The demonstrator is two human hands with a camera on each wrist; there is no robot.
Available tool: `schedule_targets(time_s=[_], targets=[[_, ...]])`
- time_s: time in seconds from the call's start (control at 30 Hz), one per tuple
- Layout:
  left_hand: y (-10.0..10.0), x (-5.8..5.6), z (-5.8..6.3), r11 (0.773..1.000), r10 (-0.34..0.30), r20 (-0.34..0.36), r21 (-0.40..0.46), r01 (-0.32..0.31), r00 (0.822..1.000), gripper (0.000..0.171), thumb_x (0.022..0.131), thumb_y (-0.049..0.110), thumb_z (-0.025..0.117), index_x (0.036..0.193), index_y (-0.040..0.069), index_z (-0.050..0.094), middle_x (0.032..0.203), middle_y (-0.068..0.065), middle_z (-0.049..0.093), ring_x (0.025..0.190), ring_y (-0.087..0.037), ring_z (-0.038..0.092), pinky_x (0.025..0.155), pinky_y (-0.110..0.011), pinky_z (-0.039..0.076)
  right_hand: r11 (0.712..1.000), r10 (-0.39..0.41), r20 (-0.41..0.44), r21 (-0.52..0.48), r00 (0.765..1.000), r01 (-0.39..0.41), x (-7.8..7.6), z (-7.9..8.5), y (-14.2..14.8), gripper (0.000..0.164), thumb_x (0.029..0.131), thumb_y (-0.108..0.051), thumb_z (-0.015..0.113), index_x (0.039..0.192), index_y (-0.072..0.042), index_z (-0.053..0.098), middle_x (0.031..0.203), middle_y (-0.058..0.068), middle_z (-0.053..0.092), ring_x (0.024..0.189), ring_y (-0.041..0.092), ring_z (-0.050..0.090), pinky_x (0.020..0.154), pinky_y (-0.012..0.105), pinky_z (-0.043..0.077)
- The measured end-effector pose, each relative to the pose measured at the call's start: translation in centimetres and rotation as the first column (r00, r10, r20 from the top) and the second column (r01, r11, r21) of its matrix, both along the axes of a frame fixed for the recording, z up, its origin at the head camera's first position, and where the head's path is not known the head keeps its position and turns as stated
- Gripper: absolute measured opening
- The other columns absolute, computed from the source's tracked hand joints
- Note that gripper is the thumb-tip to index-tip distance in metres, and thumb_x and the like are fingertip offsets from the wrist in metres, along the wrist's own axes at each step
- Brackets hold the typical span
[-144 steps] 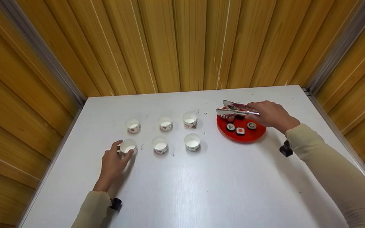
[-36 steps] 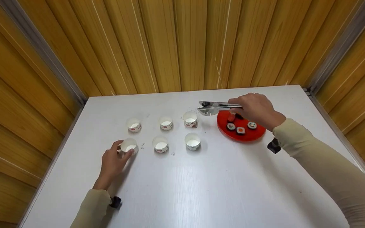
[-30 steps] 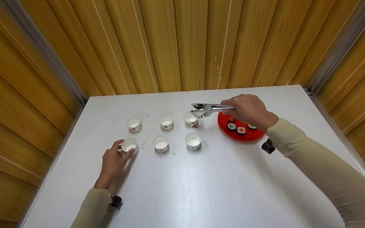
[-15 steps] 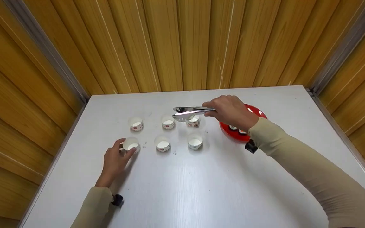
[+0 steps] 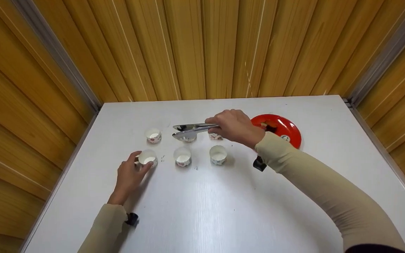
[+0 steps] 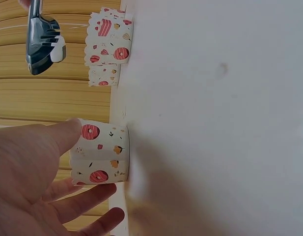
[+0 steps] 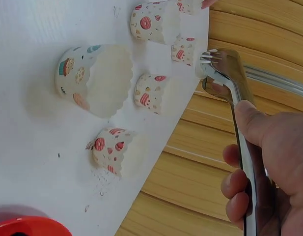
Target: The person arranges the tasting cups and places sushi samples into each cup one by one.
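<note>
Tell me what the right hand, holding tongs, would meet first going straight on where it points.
Probably the back-left cup, next in line beyond the tongs in the head view. They look raised and may pass above its rim; depth is unclear.

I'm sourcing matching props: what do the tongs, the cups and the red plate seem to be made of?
Tongs: polished metal, probably stainless steel, given the mirror-like shine.
Cups: likely paper or card, fairly matt, with thin walls, scalloped rims and printed patterns.
Red plate: glossy, perhaps plastic, from its bright highlights, though lacquer or glaze could look alike.
</note>
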State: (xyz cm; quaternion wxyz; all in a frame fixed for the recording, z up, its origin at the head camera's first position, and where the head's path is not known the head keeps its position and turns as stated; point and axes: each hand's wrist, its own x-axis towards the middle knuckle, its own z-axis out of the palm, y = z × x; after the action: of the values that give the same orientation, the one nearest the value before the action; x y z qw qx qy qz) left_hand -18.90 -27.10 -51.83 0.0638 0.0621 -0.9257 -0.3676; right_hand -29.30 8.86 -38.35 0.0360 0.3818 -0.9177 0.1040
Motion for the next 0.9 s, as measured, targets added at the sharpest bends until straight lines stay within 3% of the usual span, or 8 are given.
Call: schedule_targets(time_s=[0.3, 0.53, 0.9], targets=[[0.3, -0.2, 0.2, 1.0, 0.016, 0.043, -0.003, -0.015, 0.999, 0.066, 0.096, 0.037, 0.073, 0.149, 0.005, 0.047, 0.136, -0.028, 0.059, 0.118, -0.04, 0.056, 0.101, -0.056, 0.041, 0.999, 0.039, -0.045, -0.005, 0.998, -0.039, -0.1, -0.8, -2.8, 0.018, 0.097, -0.031, 0.073, 0.114, -0.025, 0.077, 0.084, -0.006, 0.073, 0.065, 0.016, 0.055, 0.055, 0.03, 0.041], [0.7, -0.2, 0.1, 0.999, 0.01, -0.007, -0.031, -0.01, 1.0, 0.066, 0.095, 0.035, 0.075, 0.146, 0.002, 0.05, 0.131, -0.03, 0.063, 0.115, -0.042, 0.058, 0.1, -0.057, 0.041, 0.997, 0.075, -0.059, -0.019, 0.995, -0.076, -0.1, -1.3, -4.6, 0.008, 0.098, -0.03, 0.073, 0.104, -0.025, 0.074, 0.075, -0.007, 0.067, 0.065, 0.014, 0.053, 0.055, 0.031, 0.036], [1.3, -0.1, 0.2, 1.0, 0.016, 0.016, 0.01, -0.016, 1.0, 0.066, 0.095, 0.036, 0.075, 0.147, 0.002, 0.05, 0.135, -0.029, 0.061, 0.117, -0.04, 0.057, 0.098, -0.054, 0.043, 0.993, 0.12, -0.074, -0.011, 0.99, -0.121, 0.4, -2.3, -7.3, 0.012, 0.098, -0.035, 0.071, 0.105, -0.025, 0.074, 0.086, -0.007, 0.074, 0.069, 0.013, 0.059, 0.057, 0.034, 0.044]])
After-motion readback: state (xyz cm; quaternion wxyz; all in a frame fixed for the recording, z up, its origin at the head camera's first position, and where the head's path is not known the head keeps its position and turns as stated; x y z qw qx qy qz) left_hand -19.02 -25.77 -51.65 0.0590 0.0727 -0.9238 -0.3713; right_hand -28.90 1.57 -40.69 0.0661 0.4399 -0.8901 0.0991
